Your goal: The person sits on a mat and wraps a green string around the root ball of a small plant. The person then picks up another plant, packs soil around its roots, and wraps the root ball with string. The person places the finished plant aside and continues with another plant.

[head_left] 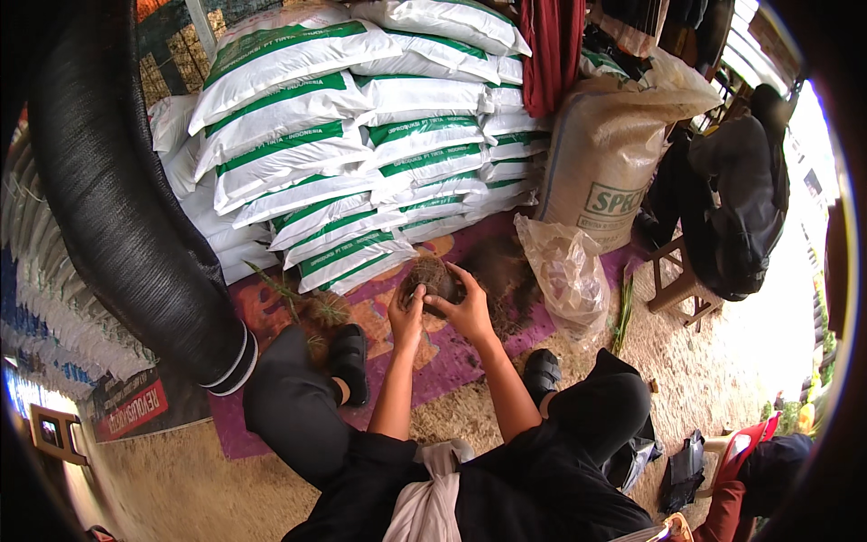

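Note:
Between my two hands is a round, brown, fibrous ball (426, 273) that looks like soil or coconut fibre. My left hand (406, 314) presses its near left side, fingers closed against it. On the near right side my right hand (464, 309) curls round the same ball, thumb across its front. Under them lies a purple and orange patterned mat (361, 397). Dark loose soil (499, 271) is heaped just right of the ball. To the left, a brown fibrous clump (323, 310) rests on the mat beside a plant with thin green leaves (287, 294).
White and green sacks (316, 172) are stacked ahead. A large tan sack (596, 163) and a clear plastic bag (571, 285) stand at right, near green leaves (625, 312). A black mesh roll (135, 199) leans at left. Another person (736, 190) sits on a stool (679, 285).

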{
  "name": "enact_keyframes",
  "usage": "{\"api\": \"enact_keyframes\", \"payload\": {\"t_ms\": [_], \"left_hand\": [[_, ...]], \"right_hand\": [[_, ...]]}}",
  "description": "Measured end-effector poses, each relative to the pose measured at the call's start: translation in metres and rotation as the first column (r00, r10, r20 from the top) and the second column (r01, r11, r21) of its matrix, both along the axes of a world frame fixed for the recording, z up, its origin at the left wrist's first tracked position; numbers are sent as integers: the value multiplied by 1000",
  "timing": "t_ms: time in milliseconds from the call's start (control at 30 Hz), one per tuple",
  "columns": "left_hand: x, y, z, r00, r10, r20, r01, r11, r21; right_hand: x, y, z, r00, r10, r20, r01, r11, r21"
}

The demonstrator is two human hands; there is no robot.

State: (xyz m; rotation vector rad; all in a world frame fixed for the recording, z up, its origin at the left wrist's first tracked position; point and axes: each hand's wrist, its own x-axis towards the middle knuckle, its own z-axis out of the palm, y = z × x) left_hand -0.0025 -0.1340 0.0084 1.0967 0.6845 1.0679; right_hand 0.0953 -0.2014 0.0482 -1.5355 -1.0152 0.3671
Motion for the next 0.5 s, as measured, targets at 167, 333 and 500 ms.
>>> {"api": "enact_keyframes", "payload": {"t_ms": [167,333,500], "left_hand": [[-10,1,12,995,-44,-89,45,999,8],[-14,-5,11,989,-149,-22,145,982,-118],[-15,-5,7,969,-247,22,247,957,-153]], "right_hand": [[-1,-2,-2,919,98,-382,-54,991,122],[-11,-3,9,946,83,-314,-34,987,160],[-7,-6,8,910,113,-400,-36,980,194]]}}
